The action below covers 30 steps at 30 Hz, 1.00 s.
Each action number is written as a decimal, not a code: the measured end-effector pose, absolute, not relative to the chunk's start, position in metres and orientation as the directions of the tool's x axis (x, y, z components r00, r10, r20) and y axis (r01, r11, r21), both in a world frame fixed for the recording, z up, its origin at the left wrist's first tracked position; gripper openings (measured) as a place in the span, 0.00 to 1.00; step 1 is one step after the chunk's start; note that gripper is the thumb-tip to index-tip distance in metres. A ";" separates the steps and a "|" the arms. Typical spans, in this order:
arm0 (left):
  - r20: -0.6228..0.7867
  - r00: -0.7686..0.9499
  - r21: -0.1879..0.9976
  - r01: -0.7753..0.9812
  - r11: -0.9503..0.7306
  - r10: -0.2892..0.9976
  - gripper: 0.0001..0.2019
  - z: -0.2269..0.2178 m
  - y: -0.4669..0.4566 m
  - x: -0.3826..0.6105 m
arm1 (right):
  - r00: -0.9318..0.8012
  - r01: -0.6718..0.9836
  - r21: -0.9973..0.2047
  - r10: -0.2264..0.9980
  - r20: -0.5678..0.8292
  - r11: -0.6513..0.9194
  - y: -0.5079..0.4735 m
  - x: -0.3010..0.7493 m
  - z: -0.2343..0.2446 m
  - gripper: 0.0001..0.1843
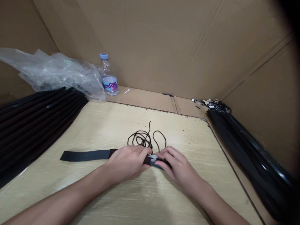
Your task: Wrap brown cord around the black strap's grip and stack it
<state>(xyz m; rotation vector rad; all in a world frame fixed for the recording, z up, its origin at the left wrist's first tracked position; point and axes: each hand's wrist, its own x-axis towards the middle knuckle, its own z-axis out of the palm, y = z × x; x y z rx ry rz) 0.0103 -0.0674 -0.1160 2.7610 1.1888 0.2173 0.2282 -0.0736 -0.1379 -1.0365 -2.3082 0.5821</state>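
Note:
A long dark strap lies across the table, its grey-black left end flat with a small hole near the tip. A dark brown section wraps its middle. My left hand is closed over that brown section. My right hand is closed around a small pointed silver-tipped tool, whose tip touches or lies very close to the strap; its handle is mostly hidden in my fingers. Just beyond my hands lies a loosely coiled thin dark brown cord, with a separate loop running down to my right fingers.
A stack of dark straps lies on the left beneath clear plastic bags. Beside the bags stands a water bottle. More black strips lie along the right edge, near cord scraps. Cardboard walls enclose the table.

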 end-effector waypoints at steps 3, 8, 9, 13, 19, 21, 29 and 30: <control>0.077 0.678 0.167 0.714 -0.680 0.731 0.14 -0.115 -0.068 0.011 | -0.568 0.522 -0.570 0.757 0.323 0.635 -0.074 0.223 -0.140 0.06; 0.073 0.675 0.174 0.716 -0.676 0.734 0.14 -0.115 -0.068 0.011 | -0.584 0.521 -0.591 0.762 0.280 0.616 -0.073 0.223 -0.134 0.07; 0.073 0.675 0.176 0.716 -0.676 0.734 0.14 -0.115 -0.067 0.010 | -0.586 0.529 -0.593 0.767 0.263 0.607 -0.072 0.225 -0.131 0.07; 0.066 0.677 0.175 0.716 -0.676 0.733 0.14 -0.114 -0.068 0.010 | -0.542 0.597 -0.567 0.807 0.237 0.567 -0.068 0.240 -0.124 0.05; 0.066 0.668 0.176 0.723 -0.668 0.741 0.15 -0.114 -0.069 0.011 | -0.399 0.706 -0.537 0.886 0.235 0.461 -0.056 0.257 -0.129 0.07; 0.077 0.674 0.167 0.718 -0.676 0.735 0.15 -0.115 -0.069 0.010 | -0.388 0.717 -0.532 0.892 0.233 0.451 -0.055 0.258 -0.133 0.08; 0.040 0.731 0.072 0.678 -0.731 0.682 0.12 -0.115 -0.068 0.009 | -0.307 0.771 -0.468 0.896 0.322 0.432 -0.046 0.257 -0.147 0.08; 0.046 0.731 0.072 0.677 -0.732 0.681 0.12 -0.115 -0.068 0.009 | -0.312 0.782 -0.442 0.890 0.333 0.439 -0.045 0.258 -0.148 0.08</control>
